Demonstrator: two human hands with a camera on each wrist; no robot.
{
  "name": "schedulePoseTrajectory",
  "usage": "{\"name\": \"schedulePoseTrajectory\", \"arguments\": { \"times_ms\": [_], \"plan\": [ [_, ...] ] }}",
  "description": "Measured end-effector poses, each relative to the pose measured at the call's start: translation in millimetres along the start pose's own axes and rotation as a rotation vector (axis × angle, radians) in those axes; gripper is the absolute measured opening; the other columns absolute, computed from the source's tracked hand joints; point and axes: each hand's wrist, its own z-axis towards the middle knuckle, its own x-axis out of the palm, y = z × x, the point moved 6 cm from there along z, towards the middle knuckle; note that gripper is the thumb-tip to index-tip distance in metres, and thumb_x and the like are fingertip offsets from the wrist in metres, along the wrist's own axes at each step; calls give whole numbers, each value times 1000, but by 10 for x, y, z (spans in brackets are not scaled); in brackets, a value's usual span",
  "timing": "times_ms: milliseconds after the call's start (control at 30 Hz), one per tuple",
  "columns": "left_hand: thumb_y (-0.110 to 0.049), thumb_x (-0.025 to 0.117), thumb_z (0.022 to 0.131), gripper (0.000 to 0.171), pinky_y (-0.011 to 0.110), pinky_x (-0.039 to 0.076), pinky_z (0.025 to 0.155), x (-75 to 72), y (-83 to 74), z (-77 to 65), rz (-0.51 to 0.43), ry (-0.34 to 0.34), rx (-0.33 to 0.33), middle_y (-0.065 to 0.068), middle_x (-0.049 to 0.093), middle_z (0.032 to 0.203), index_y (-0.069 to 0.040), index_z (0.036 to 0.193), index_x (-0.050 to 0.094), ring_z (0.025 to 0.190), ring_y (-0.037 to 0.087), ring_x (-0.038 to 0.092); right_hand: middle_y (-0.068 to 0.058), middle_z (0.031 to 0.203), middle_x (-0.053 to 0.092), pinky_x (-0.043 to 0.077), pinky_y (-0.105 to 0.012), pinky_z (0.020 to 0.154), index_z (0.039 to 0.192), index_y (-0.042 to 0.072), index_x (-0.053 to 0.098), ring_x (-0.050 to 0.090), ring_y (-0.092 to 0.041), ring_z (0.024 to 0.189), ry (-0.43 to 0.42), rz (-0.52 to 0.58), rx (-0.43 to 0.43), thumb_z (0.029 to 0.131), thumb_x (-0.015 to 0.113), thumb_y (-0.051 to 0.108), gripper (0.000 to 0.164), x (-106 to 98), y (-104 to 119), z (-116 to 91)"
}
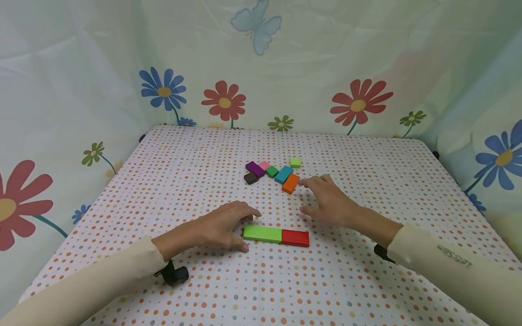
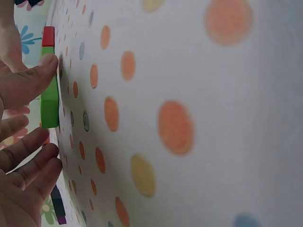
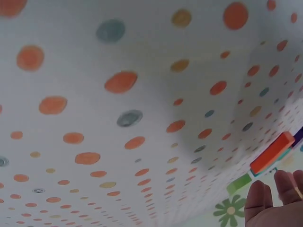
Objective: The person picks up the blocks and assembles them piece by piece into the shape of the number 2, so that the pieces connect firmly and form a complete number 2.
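Observation:
A long light green block [image 1: 262,233] and a red block [image 1: 295,238] lie end to end near the front of the table. Just left of the green block is my left hand [image 1: 223,225], thumb and fingers spread around its near end without visibly gripping it. In the left wrist view the thumb overlaps the green block [image 2: 49,104]. My right hand [image 1: 332,201] hovers beside an orange block [image 1: 291,184], fingers parted and holding nothing. Its fingertips are close to that block; whether they touch it I cannot tell.
Behind the orange block lie a blue block [image 1: 283,174], a dark green one [image 1: 271,171], a pink one [image 1: 263,165], a purple one [image 1: 255,170], a dark brown one [image 1: 250,178] and a small light green one [image 1: 295,162]. A dotted cloth [image 1: 195,172] covers the table; flowered curtains surround it.

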Motion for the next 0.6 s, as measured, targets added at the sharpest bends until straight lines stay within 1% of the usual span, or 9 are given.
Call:
{"name": "schedulePoseTrajectory", "arguments": {
  "times_ms": [67,233,300,433,600],
  "plan": [
    [-29,89,79,75,40,44,106,-6,-5,-10,-5,-8,-4,-1,61,124,-14,144,53,119,14,52,-15,142,53,47,-54,99,145,7,49,42,-34,123,2,-8,-7,89,77,21,65,-2,-28,32],
    [-30,87,80,76,42,45,104,-14,-26,-13,-18,-38,28,2,60,126,-14,146,51,119,16,53,-14,147,51,47,-55,102,147,10,49,40,-34,127,15,-26,23,89,75,17,64,9,-121,146],
    [-29,86,81,76,42,45,103,-13,-32,-10,-23,-47,40,3,60,126,-13,146,51,118,17,54,-14,149,50,47,-55,102,148,10,50,40,-35,127,16,-43,22,89,75,15,64,10,-146,194],
    [-30,85,82,77,44,45,105,-22,-41,-7,-32,-58,42,3,60,130,-13,148,48,120,18,54,-15,150,51,45,-56,104,148,10,52,41,-37,130,20,-74,-3,90,74,12,62,4,-156,280],
    [-28,83,83,76,46,44,105,-39,-40,-14,-39,-73,37,4,59,132,-13,149,47,122,20,54,-15,147,54,45,-55,103,144,8,56,44,-38,127,18,-107,-50,90,73,8,56,-18,-133,390]
  ]
}}
